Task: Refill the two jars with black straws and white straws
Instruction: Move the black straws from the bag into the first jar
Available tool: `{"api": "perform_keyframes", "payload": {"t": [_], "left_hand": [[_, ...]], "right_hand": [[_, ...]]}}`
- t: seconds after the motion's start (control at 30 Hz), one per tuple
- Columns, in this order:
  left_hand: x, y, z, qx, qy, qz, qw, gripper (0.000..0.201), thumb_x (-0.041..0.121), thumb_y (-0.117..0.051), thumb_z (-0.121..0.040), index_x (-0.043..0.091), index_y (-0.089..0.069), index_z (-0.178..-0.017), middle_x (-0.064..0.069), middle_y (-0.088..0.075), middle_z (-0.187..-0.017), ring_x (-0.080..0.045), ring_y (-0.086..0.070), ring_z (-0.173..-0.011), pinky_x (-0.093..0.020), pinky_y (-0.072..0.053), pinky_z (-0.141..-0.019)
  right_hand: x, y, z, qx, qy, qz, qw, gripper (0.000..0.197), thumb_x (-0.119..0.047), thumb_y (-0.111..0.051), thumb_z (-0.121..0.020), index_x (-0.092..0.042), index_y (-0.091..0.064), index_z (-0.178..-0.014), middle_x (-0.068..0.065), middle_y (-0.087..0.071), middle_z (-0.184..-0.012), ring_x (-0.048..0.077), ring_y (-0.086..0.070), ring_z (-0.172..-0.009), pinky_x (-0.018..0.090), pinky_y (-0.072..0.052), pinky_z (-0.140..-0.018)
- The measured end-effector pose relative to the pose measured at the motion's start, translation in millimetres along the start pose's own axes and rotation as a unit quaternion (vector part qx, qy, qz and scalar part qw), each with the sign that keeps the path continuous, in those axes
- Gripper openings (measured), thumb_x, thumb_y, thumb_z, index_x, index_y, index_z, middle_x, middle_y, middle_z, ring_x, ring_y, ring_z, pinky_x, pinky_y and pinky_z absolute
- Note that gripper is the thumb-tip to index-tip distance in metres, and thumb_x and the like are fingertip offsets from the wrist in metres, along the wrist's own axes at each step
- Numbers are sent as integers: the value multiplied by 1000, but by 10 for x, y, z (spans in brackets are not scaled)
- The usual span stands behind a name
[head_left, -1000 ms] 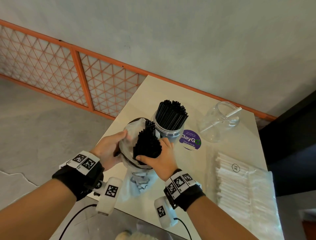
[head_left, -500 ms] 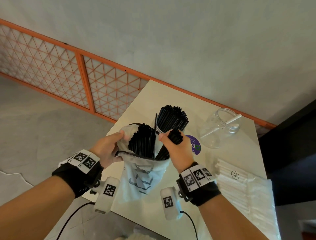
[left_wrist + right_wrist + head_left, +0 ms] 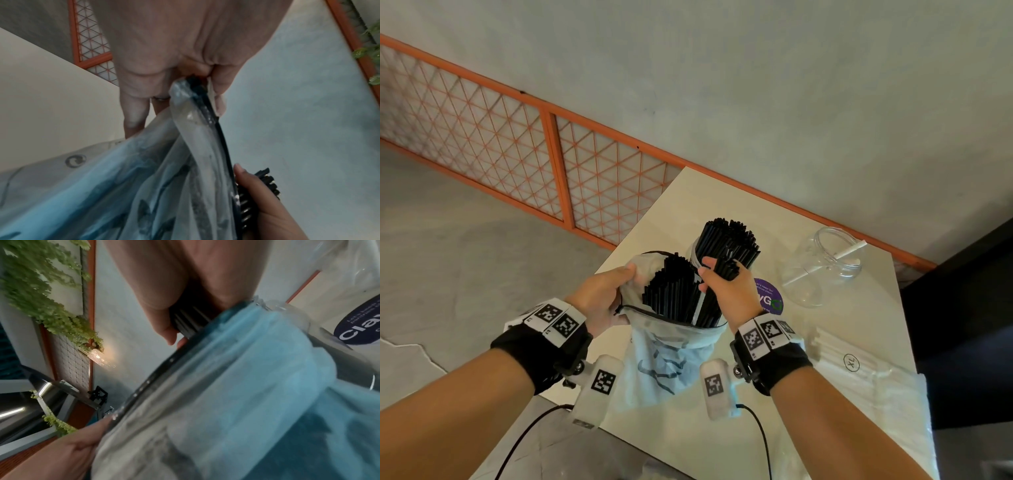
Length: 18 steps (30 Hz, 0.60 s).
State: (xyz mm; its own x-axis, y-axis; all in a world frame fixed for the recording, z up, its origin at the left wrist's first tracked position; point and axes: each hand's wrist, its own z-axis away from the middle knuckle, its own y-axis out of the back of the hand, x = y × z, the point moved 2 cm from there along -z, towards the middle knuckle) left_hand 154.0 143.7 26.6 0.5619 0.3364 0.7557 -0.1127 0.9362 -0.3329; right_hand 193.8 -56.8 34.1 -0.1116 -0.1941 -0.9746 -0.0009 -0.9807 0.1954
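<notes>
So the right hand (image 3: 726, 291) has its fingers curled tight around a bunch of black straws (image 3: 714, 301), bottoms down in the plastic bag (image 3: 671, 356). The left hand (image 3: 599, 298) pinches the bag's rim, holding it open. Right behind them the jar (image 3: 697, 255) is packed with upright black straws, the clear jar (image 3: 822, 270) off to its right.

A jar (image 3: 697, 255) packed with upright black straws (image 3: 727, 241) stood mid-table, touching the plastic bag (image 3: 671, 356) of more black straws. A clear jar (image 3: 822, 270) holding one white straw (image 3: 851, 251) stood near the right edge. Wrapped white straws (image 3: 859, 373) lay flat along that edge.
</notes>
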Motion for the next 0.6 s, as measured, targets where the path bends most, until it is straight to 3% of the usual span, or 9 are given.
{"api": "perform_keyframes", "payload": {"t": [0.07,0.2,0.33,0.5,0.6], "left_hand": [[4,-8,5,-1,-1,-2,1000,39,31,-40,-99,5,-53,-125,-21,-62,-118,-30,-62,-96,-43,-51,-80],[-3,-14,-1,-1,-5,-9,1000,36,31,-39,-99,6,-54,-121,-19,-64,-109,-27,-64,-87,-39,-52,-72],[-3,-22,-14,3,-10,-12,1000,33,31,-41,-98,7,-54,-118,-21,-61,-110,-28,-62,-87,-38,-51,-71],[-9,-48,-17,0,-10,-19,1000,31,32,-42,-98,8,-54,-113,-21,-59,-107,-27,-61,-83,-36,-51,-68],[-10,-37,-25,-5,-10,-15,1000,36,32,-42,-98,7,-54,-120,-21,-60,-113,-29,-60,-92,-39,-50,-75]], "right_hand": [[47,-39,-48,5,0,32,999,9,-16,-65,-86,-12,-71,-91,-5,-69,-74,14,-64,-71,42,-55,-85],[72,-47,-79,18,1,59,998,11,-13,-63,-84,-4,-69,-81,-10,-65,-61,12,-64,-75,41,-52,-90],[133,-13,-104,17,3,91,996,7,-16,-71,-80,-13,-67,-85,-3,-68,-79,16,-65,-81,41,-54,-86],[225,-79,-88,-8,14,159,987,30,-22,-76,-75,-13,-60,-100,-3,-66,-91,16,-64,-87,32,-55,-79],[229,-113,-13,3,29,170,985,37,-21,-73,-79,-15,-57,-112,-7,-64,-97,9,-60,-89,20,-50,-76]]}}
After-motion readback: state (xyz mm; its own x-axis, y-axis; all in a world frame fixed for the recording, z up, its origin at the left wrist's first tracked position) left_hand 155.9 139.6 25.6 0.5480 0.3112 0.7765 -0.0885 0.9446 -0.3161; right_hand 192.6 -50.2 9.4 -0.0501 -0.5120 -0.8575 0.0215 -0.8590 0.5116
